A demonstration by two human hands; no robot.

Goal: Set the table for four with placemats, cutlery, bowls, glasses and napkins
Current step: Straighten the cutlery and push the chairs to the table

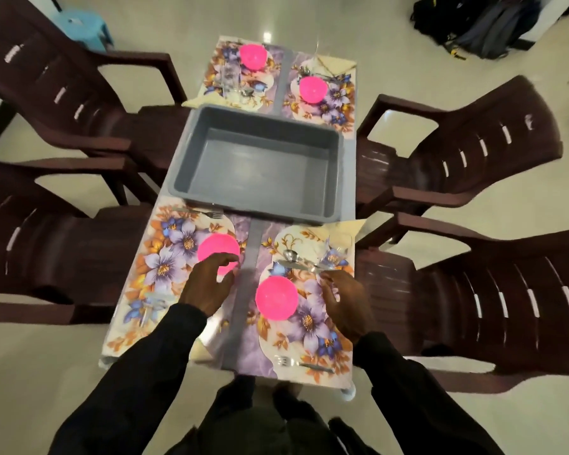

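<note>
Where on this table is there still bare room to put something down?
The grey tub in the middle is empty. The grey strip between the two near placemats is bare. The near-right mat is crowded at its far end with spoon, glass and napkin; the left hand covers the near-left bowl.

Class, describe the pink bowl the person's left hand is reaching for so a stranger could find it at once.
Start at the grey tub in the middle of the table. On the near side, take the floral placemat on the left. Of four pink bowls, this pink bowl is the only one partly covered by the left hand.
</note>
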